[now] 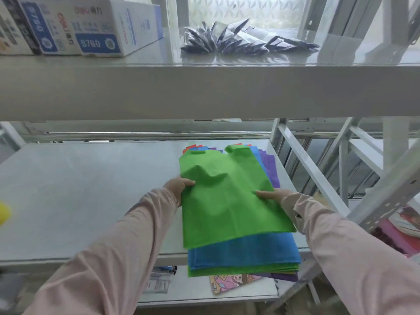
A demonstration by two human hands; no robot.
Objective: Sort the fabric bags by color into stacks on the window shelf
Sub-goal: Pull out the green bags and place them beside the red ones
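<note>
Both hands are on the top green bag, one at each side edge. The left hand has its thumb over the fabric and its fingers curled under the edge, bunching the cloth into a fold there. The right hand pinches the opposite edge with its thumb laid flat on top; its fingers go beneath the bag and cannot be seen. This bag lies slightly rumpled on a mixed pile at the right end of the grey shelf, its cut-out handles pointing away from the person. Under it shows a blue bag, whose near end hangs over the shelf's front edge, with more green and purple layers below that. A purple bag sticks out along the pile's right side, and red corners peek out at the far end. On the upper shelf stand white and blue boxes at the left and a fan of dark folded packets by the window. Below the pile, on a lower level, lies a cartoon-printed sheet.
</note>
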